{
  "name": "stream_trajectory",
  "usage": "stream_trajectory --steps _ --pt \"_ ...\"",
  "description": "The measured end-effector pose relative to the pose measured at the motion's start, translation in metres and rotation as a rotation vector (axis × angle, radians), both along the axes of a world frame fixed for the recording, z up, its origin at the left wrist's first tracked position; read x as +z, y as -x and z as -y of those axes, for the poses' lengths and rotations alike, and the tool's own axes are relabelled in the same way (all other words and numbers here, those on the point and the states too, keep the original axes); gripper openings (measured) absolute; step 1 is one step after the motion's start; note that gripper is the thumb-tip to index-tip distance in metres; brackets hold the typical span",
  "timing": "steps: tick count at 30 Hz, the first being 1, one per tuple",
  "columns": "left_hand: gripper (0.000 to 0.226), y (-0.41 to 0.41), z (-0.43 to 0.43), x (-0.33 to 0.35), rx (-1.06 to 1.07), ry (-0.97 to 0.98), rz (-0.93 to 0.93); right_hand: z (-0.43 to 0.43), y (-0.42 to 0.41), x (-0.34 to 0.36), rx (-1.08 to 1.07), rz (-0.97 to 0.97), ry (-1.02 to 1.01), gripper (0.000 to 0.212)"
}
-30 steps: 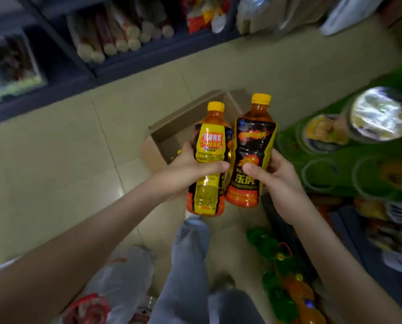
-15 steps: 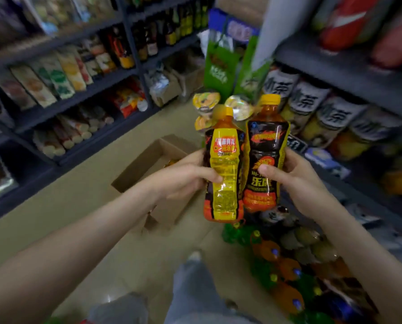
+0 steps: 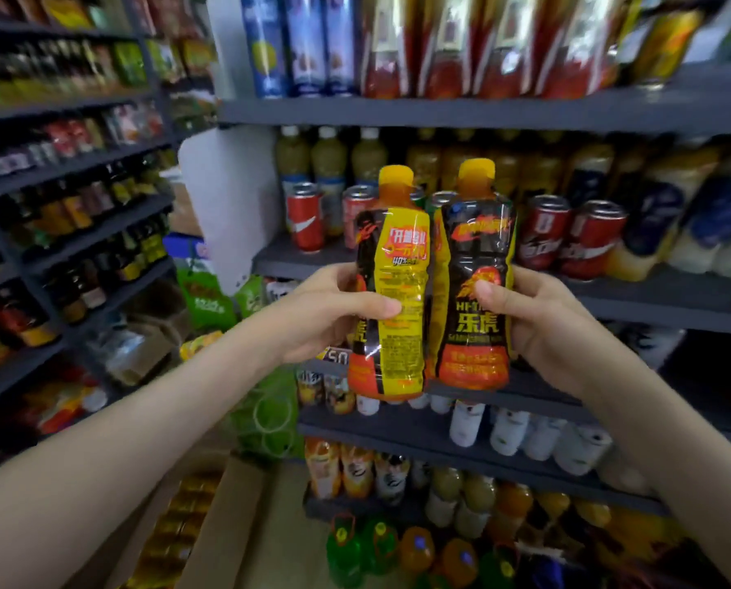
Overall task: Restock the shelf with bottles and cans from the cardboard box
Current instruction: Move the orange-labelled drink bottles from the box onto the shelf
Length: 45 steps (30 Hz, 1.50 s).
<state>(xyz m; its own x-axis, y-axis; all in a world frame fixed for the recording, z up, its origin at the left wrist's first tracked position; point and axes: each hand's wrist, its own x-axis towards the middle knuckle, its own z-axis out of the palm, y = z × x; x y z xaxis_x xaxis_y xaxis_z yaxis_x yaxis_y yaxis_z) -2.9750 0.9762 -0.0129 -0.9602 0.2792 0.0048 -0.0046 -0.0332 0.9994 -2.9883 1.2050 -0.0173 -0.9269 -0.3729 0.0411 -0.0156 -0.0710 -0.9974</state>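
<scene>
- Bottles: two, one per grip, both in the air in front of the shelf point(image 3: 661, 301), neither set down yet.
- Left bottle point(image 3: 391, 286): yellow cap, yellow label panel toward me. Left grip point(image 3: 327, 310) is wrapped round its middle, thumb across the front, fingers behind and out of sight.
- Right bottle point(image 3: 476, 286): same cap, black label face toward me. Right grip point(image 3: 544, 318) is wrapped round mid-body the same way, thumb on the front.
- Both stand upright, side by side. Bodies touching or all but; I cannot tell which.
- Why mid-body, as I judge it: the bases stay free to land on a board and the caps stay clear of my fingers.
- Why upright and paired: ready to go in as they are, two per trip.
- Behind the bottles the shelf carries red cans point(image 3: 572, 238) in front and taller bottles at the back. A bare patch of board shows left of the cans.
- Lower row point(image 3: 357, 469) holds orange bottles that look alike, but they are too blurred to confirm.
- Box point(image 3: 227, 525): low left on the floor, with what look like yellow caps beside its flap; blurred.
- Next move, my guess: pick the matching row, then set the bottles in base first.
- Risk: the cans stand close together, and a nudge could tip one.
</scene>
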Motion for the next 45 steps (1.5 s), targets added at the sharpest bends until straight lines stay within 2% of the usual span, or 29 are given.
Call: stream_trajectory --steps 7,13,18,21,24,27,30,33,36,38,41,45 --pt "0.034 0.016 -0.103 0.053 -0.083 0.028 -0.153 -0.109 -0.01 0.052 -0.025 -0.068 0.07 0.047" --pt "0.053 0.039 -0.17 0.098 -0.042 0.083 -0.277 -0.182 0.0 0.103 -0.035 -0.208 0.047 0.061" --pt "0.046 0.061 -0.189 0.138 0.093 0.117 -0.343 -0.215 0.04 0.144 -0.112 -0.309 0.106 0.044" --pt "0.056 0.074 -0.183 0.158 0.223 0.165 -0.423 -0.228 0.074 0.162 -0.205 -0.365 0.094 0.031" --pt "0.057 0.088 -0.175 0.173 0.27 0.205 -0.485 -0.235 0.115 0.176 -0.29 -0.396 0.129 0.022" --pt "0.056 0.108 -0.176 0.184 0.285 0.213 -0.508 -0.234 0.163 0.186 -0.307 -0.404 0.099 0.024" --pt "0.058 0.132 -0.18 0.191 0.295 0.191 -0.521 -0.224 0.211 0.192 -0.26 -0.358 0.005 0.025" --pt "0.055 0.153 -0.184 0.197 0.295 0.176 -0.542 -0.208 0.252 0.195 -0.199 -0.311 -0.094 0.039" --pt "0.068 0.168 -0.187 0.198 0.322 0.158 -0.544 -0.191 0.286 0.198 -0.109 -0.263 -0.134 0.037" --pt "0.065 0.173 -0.188 0.196 0.341 0.142 -0.539 -0.182 0.307 0.199 -0.081 -0.222 -0.163 0.04" --pt "0.05 0.175 -0.188 0.194 0.384 0.134 -0.54 -0.172 0.33 0.203 -0.13 -0.227 -0.252 0.045" --pt "0.061 0.177 -0.185 0.192 0.449 0.163 -0.547 -0.169 0.35 0.208 -0.22 -0.268 -0.366 0.042"
